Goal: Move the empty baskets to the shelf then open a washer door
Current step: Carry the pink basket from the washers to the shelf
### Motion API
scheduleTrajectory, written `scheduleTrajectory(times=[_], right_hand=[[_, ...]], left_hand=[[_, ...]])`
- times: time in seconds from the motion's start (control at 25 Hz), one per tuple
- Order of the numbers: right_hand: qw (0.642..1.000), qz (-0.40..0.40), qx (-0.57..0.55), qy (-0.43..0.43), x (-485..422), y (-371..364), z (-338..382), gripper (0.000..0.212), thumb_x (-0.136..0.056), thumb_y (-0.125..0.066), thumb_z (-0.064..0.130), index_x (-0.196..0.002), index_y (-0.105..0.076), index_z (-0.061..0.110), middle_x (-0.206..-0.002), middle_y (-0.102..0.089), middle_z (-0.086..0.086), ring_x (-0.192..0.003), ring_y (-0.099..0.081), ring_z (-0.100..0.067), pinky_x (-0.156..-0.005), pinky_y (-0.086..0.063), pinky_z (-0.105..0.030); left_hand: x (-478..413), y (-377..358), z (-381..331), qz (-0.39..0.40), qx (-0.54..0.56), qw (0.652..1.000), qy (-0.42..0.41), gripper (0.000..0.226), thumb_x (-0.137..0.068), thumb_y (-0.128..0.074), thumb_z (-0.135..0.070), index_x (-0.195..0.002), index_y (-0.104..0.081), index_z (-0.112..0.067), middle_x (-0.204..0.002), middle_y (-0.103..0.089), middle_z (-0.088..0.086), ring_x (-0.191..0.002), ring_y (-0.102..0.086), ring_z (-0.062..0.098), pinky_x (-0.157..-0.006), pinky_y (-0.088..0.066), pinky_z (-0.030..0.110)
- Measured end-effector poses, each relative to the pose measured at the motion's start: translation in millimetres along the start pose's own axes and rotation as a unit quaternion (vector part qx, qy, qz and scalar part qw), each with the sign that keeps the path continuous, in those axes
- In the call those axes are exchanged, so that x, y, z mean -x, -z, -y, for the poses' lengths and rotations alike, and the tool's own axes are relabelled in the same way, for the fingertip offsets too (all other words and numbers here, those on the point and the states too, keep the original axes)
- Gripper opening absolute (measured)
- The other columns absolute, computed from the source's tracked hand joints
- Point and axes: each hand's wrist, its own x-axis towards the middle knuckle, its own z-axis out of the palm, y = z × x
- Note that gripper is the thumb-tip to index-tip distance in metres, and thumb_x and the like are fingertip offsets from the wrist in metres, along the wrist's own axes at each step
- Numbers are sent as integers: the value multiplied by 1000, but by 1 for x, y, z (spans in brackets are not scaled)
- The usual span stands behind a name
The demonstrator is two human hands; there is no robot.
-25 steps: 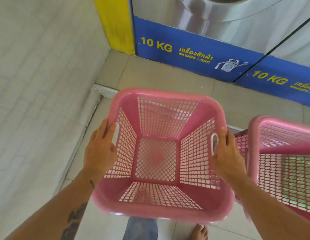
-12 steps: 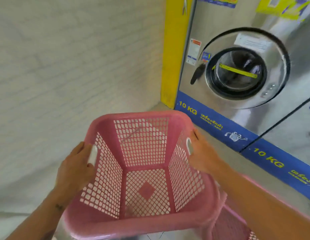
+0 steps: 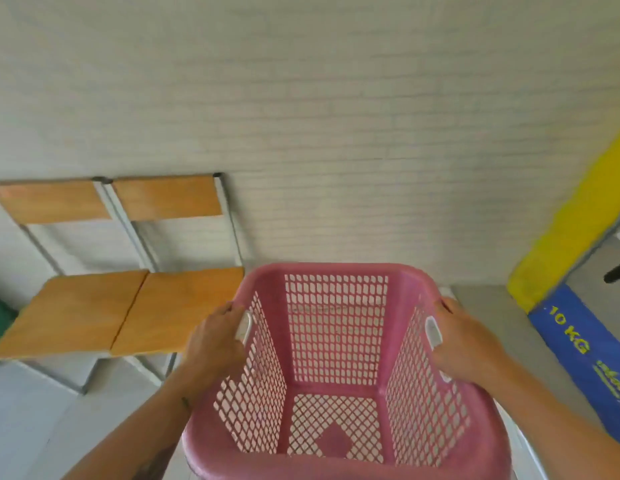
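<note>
Pink basket (image 3: 336, 341) between both hands, fingers (image 3: 228, 311) gripping side handles

pink basket (image 3: 336, 327) with lattice-holed walls and white handles; orange-brown wooden chairs (image 3: 128, 306) at 9 o'clock; yellow pillar (image 3: 575, 223), blue panel (image 3: 585, 355) with yellow lettering at 3 o'clock.

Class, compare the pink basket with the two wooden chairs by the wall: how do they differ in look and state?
The pink basket is perforated plastic; the chairs have solid wooden seats on metal frames. The basket is held up by the left hand and right hand at its side handles; the chairs stand on the floor, untouched. Both are empty.
</note>
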Motion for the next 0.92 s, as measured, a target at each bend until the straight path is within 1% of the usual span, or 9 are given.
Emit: scheduleTrajectory(times=[0.08, 0.12, 0.2, 0.28, 0.36, 0.48, 0.64, 0.8, 0.92], right_hand=[[999, 18, 10, 40, 5, -7, 53, 62, -69, -59, 13, -128, -39, 11, -130, -44, -2, -94, -59, -27, -63, -43, -31], [998, 23, 18, 61, 9, -12, 80, 59, -69, -59, 13, -125, -40, 12, -128, -43, 0, -88, -57, -24, -57, -40, -29], [994, 20, 27, 107, 17, -23, 142, 59, -70, -59, 11, -125, -39, 13, -126, -41, 3, -73, -52, -16, -47, -32, -22], [986, 4, 32, 161, 32, -37, 205, 60, -70, -59, 8, -127, -38, 13, -125, -40, 3, -66, -48, -9, -44, -29, -19], [977, -12, 31, 213, 54, -54, 272, 61, -71, -58, 6, -128, -38, 14, -127, -39, 4, -67, -49, -9, -45, -30, -19], [965, -23, 7, 259, 88, -81, 367, 60, -70, -58, 7, -126, -39, 15, -126, -39, 6, -71, -51, -14, -47, -33, -23], [948, -27, -24, 315, 128, -115, 483, 65, -72, -57, 11, -134, -36, 18, -129, -39, 7, -84, -56, -22, -55, -42, -31], [930, -22, -23, 366, 142, -139, 589, 79, -70, -60, 13, -143, -30, 21, -134, -39, 6, -96, -60, -25, -57, -39, -28], [915, -19, -42, 401, 135, -159, 661, 62, -77, -56, 13, -135, -35, 20, -137, -39, 5, -95, -60, -25, -53, -35, -28]], left_hand=[[37, 19, 48, -18, -18, 999, 42, 60, -65, -56, -12, -124, -54, -22, -124, -57, 1, -98, -64, 32, -70, -53, 40], [58, 29, 72, -32, -18, 997, 62, 59, -65, -56, -12, -123, -54, -22, -122, -57, 0, -96, -64, 31, -67, -52, 38], [106, 49, 125, -73, -9, 992, 103, 61, -67, -56, -9, -127, -51, -22, -118, -57, -3, -90, -62, 26, -62, -49, 35], [158, 66, 177, -117, -6, 984, 135, 66, -68, -54, -8, -132, -47, -24, -113, -56, -6, -85, -59, 20, -60, -47, 30], [212, 86, 229, -151, -1, 976, 160, 65, -70, -54, -10, -133, -48, -26, -112, -56, -7, -85, -58, 18, -63, -49, 28], [283, 119, 304, -201, 0, 961, 190, 61, -71, -54, -15, -131, -50, -29, -113, -57, -8, -86, -59, 19, -63, -44, 28], [363, 160, 394, -231, -14, 943, 240, 66, -69, -52, -5, -132, -50, -27, -112, -58, -7, -90, -61, 20, -68, -51, 32], [412, 189, 470, -261, -26, 922, 285, 67, -73, -51, -2, -136, -48, -25, -120, -58, -5, -97, -61, 21, -75, -55, 34], [429, 196, 521, -275, -23, 906, 321, 65, -76, -53, -3, -138, -47, -22, -127, -57, -3, -100, -62, 22, -78, -56, 37]])
